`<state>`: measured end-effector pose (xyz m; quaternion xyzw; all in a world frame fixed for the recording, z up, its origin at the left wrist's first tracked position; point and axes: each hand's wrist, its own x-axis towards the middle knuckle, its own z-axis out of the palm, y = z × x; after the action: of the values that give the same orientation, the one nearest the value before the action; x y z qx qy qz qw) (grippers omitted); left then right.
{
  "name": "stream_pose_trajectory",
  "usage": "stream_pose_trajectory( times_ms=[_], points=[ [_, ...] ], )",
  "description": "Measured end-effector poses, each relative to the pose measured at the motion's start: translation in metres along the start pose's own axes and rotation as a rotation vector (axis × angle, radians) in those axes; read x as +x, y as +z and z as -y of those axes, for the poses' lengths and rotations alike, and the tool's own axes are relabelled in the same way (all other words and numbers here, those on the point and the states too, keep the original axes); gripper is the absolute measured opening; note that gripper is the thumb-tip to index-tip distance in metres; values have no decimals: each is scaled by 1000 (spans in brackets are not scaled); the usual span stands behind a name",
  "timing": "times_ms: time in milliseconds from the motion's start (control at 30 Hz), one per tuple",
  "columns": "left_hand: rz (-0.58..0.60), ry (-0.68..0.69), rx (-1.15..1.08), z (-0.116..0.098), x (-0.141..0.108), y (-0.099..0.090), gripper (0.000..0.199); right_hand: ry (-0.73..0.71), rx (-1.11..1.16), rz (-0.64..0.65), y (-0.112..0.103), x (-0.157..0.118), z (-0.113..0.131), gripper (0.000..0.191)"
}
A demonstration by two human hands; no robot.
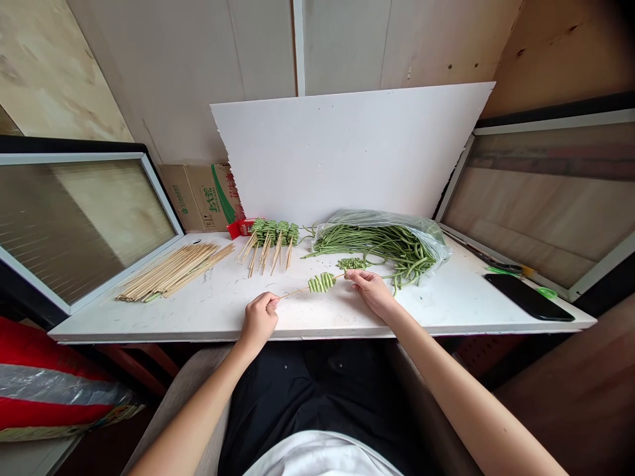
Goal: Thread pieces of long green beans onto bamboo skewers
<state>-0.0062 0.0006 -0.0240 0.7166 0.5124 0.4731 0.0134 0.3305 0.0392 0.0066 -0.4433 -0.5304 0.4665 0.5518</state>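
Observation:
Above the table's front half, a wooden skewer (294, 293) is held slantwise with folded green long beans (321, 282) threaded on it. My left hand (260, 317) is closed round its lower left end. At the upper right end, the fingers of my right hand (371, 291) pinch near the tip; whether they also grip a bean there is hidden. Just behind my right fingers lies a small bundle of green beans (353, 263). Loose long beans (377, 239) spill from a clear plastic bag (431, 233) further back.
Bare skewers (173, 270) lie piled at the left. Several finished bean skewers (275, 233) are stacked at the back, beside a red packet (239, 229). A black phone (528, 297), a green ring (547, 292) and scissors (510, 267) lie right. A white board (352, 152) stands behind.

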Motion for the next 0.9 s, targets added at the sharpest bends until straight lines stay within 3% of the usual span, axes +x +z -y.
stream_pose_trajectory(
  times_ms=[400, 567, 900],
  points=[
    [1, -30, -21, 1, 1, 1, 23, -27, 15, -41, 13, -5, 0, 37],
    [40, 11, -36, 2, 1, 3, 26, -44, -57, -14, 29, -14, 3, 42],
    [-14, 34, -27, -6, 0, 2, 24, -31, -37, -118, 41, -15, 1, 41]
  ],
)
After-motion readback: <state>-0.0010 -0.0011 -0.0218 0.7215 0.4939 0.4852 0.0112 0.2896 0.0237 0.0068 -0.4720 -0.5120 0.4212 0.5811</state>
